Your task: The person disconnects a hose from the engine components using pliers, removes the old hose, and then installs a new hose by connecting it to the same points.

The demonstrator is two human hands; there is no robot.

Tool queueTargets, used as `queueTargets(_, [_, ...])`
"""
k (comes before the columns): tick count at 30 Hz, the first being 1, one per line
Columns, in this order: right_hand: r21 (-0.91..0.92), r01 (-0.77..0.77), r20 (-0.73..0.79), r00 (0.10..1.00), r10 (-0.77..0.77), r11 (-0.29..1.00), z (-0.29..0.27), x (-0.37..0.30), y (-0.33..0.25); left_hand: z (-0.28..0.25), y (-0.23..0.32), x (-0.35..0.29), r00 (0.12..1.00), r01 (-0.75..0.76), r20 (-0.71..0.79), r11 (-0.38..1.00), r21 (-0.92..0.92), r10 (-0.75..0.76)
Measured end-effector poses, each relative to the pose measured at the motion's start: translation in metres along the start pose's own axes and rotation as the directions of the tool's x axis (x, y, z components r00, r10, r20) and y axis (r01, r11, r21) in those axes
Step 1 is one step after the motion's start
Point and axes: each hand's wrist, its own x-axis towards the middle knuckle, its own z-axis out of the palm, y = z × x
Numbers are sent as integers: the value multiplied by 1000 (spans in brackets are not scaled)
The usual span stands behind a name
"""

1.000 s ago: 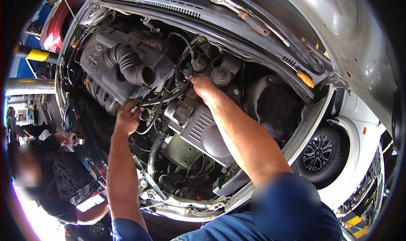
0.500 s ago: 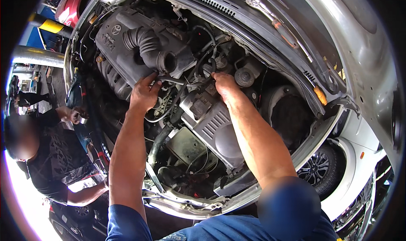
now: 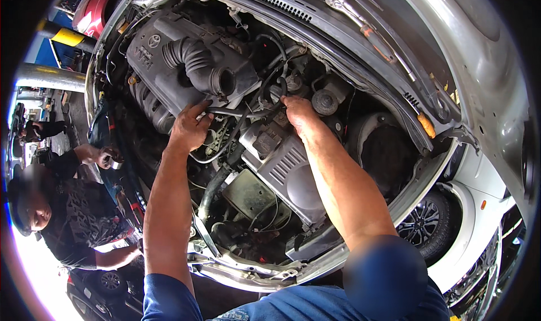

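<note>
Over an open engine bay, my left hand (image 3: 190, 126) has its fingers curled at the left end of a black rubber hose (image 3: 228, 112), just below the mouth of the corrugated air intake duct (image 3: 197, 67). My right hand (image 3: 300, 114) is closed around the hose's other side, next to the dark bent hoses by the round-capped reservoir (image 3: 325, 102). Its fingertips are partly hidden. Below the stretched hose lies the black air filter box (image 3: 287, 172), which my right wrist passes over. Left of the duct is the grey plastic engine cover (image 3: 160, 53).
A ratchet (image 3: 360, 25) and an orange-handled screwdriver (image 3: 425, 125) lie along the cowl at the right. At the left a co-worker (image 3: 73, 208) in dark clothes stands by the car, a silvery object in one hand. The raised bonnet (image 3: 479, 56) curves at the right.
The hose between my hands has shifted slightly, and my left hand has moved a little with it. My right hand stays nearly in place. The co-worker's head has turned.
</note>
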Motion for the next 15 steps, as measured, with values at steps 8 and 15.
queueTargets(8, [64,-43,45,998,40,997,-1,3,2,-12,9,-8,981,-39,186,997,-65,50])
queueTargets(15, [83,-38,36,999,35,996,0,7,8,-14,22,-8,964,23,266,993,-120,10])
